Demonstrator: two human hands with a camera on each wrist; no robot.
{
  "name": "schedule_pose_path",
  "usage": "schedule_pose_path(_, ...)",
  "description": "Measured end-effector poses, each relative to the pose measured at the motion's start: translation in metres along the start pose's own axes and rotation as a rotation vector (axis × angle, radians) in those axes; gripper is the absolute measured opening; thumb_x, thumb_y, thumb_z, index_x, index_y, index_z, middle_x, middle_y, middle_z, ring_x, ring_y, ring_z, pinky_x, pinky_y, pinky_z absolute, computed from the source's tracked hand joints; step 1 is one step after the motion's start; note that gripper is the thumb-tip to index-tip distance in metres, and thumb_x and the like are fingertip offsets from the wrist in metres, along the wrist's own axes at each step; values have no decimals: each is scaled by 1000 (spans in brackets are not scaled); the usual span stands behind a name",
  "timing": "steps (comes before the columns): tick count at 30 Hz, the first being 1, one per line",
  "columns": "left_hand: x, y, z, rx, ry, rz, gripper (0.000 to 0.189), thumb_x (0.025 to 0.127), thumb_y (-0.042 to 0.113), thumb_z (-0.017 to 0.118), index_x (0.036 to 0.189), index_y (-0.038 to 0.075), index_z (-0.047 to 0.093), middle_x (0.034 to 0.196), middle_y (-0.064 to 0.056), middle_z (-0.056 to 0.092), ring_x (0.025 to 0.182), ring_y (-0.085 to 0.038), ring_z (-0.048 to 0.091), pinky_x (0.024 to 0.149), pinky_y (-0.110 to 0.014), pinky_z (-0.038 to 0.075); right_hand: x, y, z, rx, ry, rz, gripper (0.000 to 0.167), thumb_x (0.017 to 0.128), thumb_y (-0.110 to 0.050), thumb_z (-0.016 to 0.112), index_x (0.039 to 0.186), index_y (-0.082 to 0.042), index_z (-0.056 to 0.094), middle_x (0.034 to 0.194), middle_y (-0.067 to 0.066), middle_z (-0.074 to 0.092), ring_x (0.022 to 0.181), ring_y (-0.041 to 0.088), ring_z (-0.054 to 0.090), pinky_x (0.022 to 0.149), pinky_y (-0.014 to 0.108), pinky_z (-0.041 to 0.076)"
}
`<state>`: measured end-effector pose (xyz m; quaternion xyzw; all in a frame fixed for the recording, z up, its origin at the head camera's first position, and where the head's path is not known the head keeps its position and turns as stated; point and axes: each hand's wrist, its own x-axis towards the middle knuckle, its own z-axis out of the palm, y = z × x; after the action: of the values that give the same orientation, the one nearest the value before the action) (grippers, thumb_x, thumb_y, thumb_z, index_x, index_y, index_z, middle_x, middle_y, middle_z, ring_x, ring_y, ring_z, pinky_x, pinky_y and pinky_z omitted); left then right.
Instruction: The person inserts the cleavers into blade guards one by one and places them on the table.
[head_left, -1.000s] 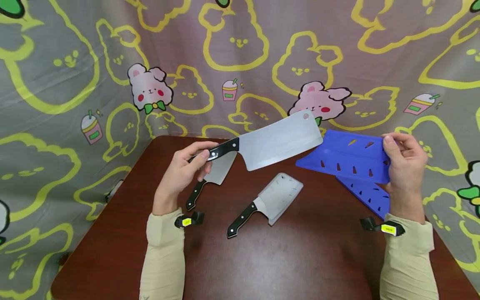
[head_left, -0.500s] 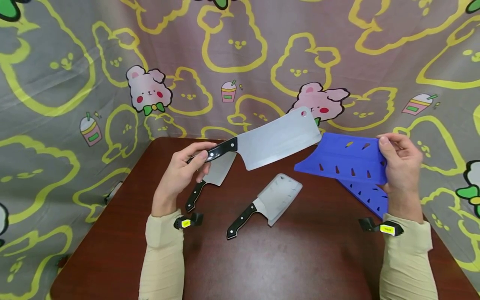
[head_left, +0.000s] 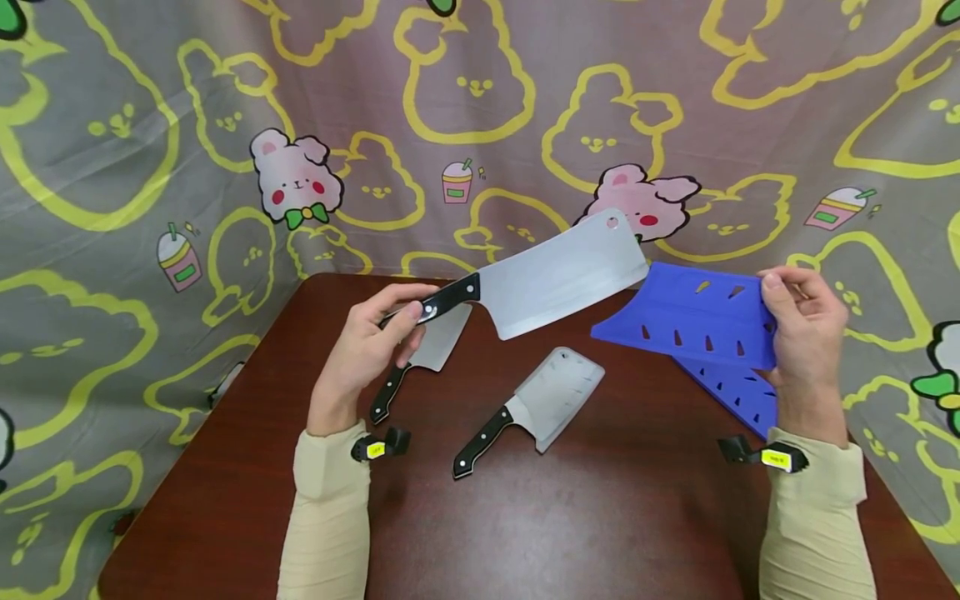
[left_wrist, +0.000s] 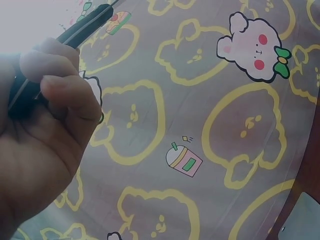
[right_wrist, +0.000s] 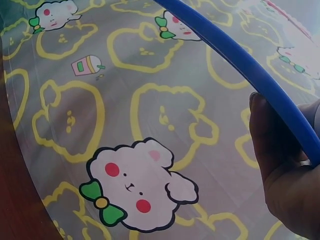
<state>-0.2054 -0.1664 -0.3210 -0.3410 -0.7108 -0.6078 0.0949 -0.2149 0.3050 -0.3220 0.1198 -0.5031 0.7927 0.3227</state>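
Observation:
My left hand (head_left: pixel 369 350) grips the black riveted handle of a large cleaver (head_left: pixel 562 275), held up over the table with its broad bare blade pointing right. In the left wrist view the fingers curl round that handle (left_wrist: pixel 86 24). My right hand (head_left: pixel 810 346) pinches the right end of a blue slotted blade guard (head_left: pixel 682 312), also raised. The blade's front end sits right at the guard's left edge in the head view. From the right wrist the guard (right_wrist: pixel 250 60) shows edge-on as a thin blue strip.
A smaller cleaver (head_left: pixel 558 392) in a clear slotted guard lies mid-table (head_left: pixel 585 517). Another cleaver (head_left: pixel 442 337) lies behind my left hand, partly hidden. A second blue guard (head_left: pixel 731 387) lies at the right, under the raised one. A patterned curtain (head_left: pixel 510 100) closes off the back.
Both hands stay nearly still with their holds unchanged. The large cleaver's front end has tipped up slightly, and the guard has shifted only a little.

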Motion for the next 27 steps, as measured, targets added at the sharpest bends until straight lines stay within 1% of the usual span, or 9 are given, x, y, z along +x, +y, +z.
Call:
schedule_pose_path(6, -1, 2, 1, 55, -14, -13, 30, 100, 6, 52, 129, 1, 58, 55, -3, 44, 41, -15, 40, 39, -28, 34, 1, -1, -2, 47, 27, -2, 14, 87, 2, 69, 96, 12, 63, 84, 13, 71, 60, 15, 66, 51, 20, 52)
schedule_pose_path(9, -1, 4, 2, 69, -3, -27, 30, 99, 5, 53, 129, 2, 59, 56, -2, 42, 43, -14, 37, 40, -28, 32, 1, -1, -2, 35, 35, -14, 14, 87, 3, 68, 96, 12, 63, 84, 13, 71, 61, 16, 66, 52, 20, 52)
schedule_pose_path(13, -3, 7, 2, 85, 20, -49, 30, 98, 3, 54, 127, 3, 60, 57, -2, 41, 44, -14, 37, 40, -28, 31, 2, -1, -1, 83, 33, -8, 11, 87, 6, 67, 95, 12, 63, 84, 14, 71, 61, 17, 67, 53, 21, 53)
schedule_pose_path(16, -4, 10, 2, 101, 22, -69, 30, 99, 4, 54, 128, 4, 60, 57, -1, 41, 45, -14, 38, 42, -28, 33, 2, 0, -1, 116, 27, -12, 10, 87, 9, 66, 95, 14, 62, 84, 15, 71, 61, 17, 67, 54, 22, 53)
schedule_pose_path(19, -6, 13, 1, 120, 12, -77, 31, 99, 7, 54, 129, 5, 60, 57, 0, 41, 47, -15, 38, 44, -28, 34, 1, 1, -1, 108, 22, -36, 10, 86, 9, 66, 94, 15, 62, 83, 15, 71, 61, 16, 65, 53, 20, 52)
schedule_pose_path(23, -8, 16, -1, 138, 5, -67, 30, 100, 9, 54, 129, 5, 60, 57, 0, 40, 47, -15, 39, 42, -29, 33, 0, 1, -1, 54, 16, -88, 9, 87, 8, 66, 93, 14, 64, 82, 13, 71, 59, 14, 63, 52, 18, 49)
schedule_pose_path(26, -9, 16, -3, 157, 4, -67, 30, 100, 9, 55, 129, 6, 61, 57, 0, 41, 47, -15, 40, 42, -29, 33, 0, 1, 0, 48, 9, -115, 9, 86, 10, 66, 92, 15, 65, 82, 14, 72, 59, 14, 64, 53, 18, 50)
schedule_pose_path(27, -9, 16, -4, 165, 1, -72, 30, 99, 9, 55, 129, 6, 61, 57, 0, 41, 47, -15, 40, 42, -29, 33, 0, 1, -1, 63, 7, -113, 9, 85, 11, 66, 92, 16, 65, 82, 15, 72, 60, 15, 64, 54, 19, 50)
